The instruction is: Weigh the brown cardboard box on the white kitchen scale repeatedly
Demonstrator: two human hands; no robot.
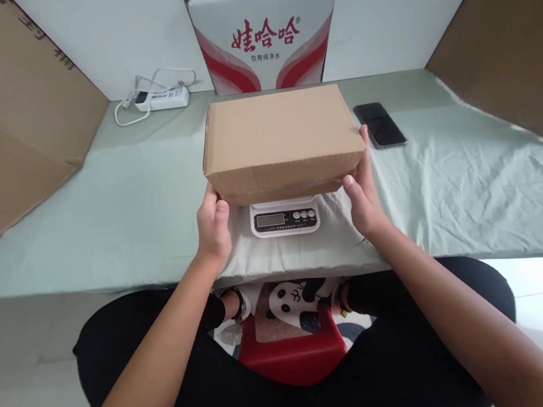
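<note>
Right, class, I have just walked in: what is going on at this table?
A seated person grips a closed cardboard box by its two ends, left hand and right hand. The box is over a small digital scale on the cloth-covered table; whether it rests on it is unclear. A phone lies beside it.

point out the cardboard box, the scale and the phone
cardboard box (278, 136): head view, middle of its top face
scale (284, 218): head view, front panel beside the display
phone (380, 125): head view, middle of its dark screen
</note>
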